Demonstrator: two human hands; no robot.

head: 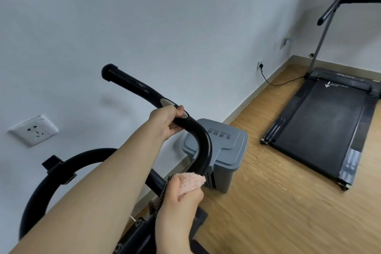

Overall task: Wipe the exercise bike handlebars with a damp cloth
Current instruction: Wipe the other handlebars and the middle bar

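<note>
A black curved handlebar (134, 86) of the exercise bike rises from lower centre to an end cap at upper left. My left hand (168, 120) grips it at the silver pulse sensor, fingers wrapped around the bar. Lower down, my right hand (181, 202) is closed on a pink fluffy cloth (190, 182), which is pressed against the bar's lower bend. A second black handlebar (41, 192) loops at the lower left, partly hidden behind my left forearm.
A grey lidded bin (228, 150) stands against the wall just behind the handlebar. A black treadmill (321, 121) lies on the wooden floor at right, its cable plugged into the wall. A white wall socket (34, 130) sits at left.
</note>
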